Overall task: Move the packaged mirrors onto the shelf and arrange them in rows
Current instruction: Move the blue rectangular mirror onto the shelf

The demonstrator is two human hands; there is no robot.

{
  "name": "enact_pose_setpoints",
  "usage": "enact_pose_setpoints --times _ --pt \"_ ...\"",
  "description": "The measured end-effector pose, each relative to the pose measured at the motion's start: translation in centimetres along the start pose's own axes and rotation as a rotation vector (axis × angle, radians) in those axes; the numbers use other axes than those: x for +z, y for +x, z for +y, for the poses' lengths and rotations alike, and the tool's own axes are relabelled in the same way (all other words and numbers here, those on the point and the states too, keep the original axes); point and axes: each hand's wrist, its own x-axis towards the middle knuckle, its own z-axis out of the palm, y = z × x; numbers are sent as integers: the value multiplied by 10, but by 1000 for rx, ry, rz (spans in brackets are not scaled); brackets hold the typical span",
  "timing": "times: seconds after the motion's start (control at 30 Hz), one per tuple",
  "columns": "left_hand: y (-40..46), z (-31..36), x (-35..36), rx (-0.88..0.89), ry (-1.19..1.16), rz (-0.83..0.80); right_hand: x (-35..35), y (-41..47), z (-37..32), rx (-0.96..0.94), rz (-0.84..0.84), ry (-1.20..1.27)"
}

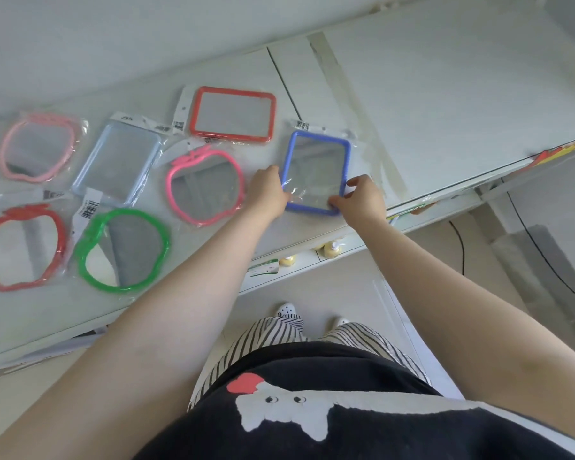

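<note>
Several packaged mirrors lie flat on the white shelf [445, 111]. A blue rectangular mirror [316, 171] in clear wrap sits near the shelf's front edge. My left hand [269, 192] grips its lower left corner and my right hand [362, 197] pinches its lower right corner. To the left lie a hot-pink apple-shaped mirror [205, 187], a red rectangular mirror [233, 114], a pale blue rectangular mirror [120, 161], a light pink apple mirror [37, 147], a red apple mirror [20, 247] and a green apple mirror [123, 250].
Strips of tape [356, 104] cross the shelf right of the blue mirror. Yellow pump bottles [332, 249] stand on a lower shelf beneath the front edge. A black cable [458, 247] runs over the tiled floor at right. My feet stand close to the shelf.
</note>
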Motion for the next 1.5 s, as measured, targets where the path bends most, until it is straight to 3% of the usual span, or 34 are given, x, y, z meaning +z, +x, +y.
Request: enact_pose_setpoints --times 0.2,0.43,0.9,1.5 --pt "-2 13 -17 -225 -557 -273 -29 2 10 89 -62 384" --pt "-12 83 -3 -205 -763 -285 -97 11 23 21 -91 604" --pt "-58 306 172 -138 -864 -147 -312 63 191 108 57 676" --pt "44 468 239 -51 -837 -157 -450 177 214 101 146 655"
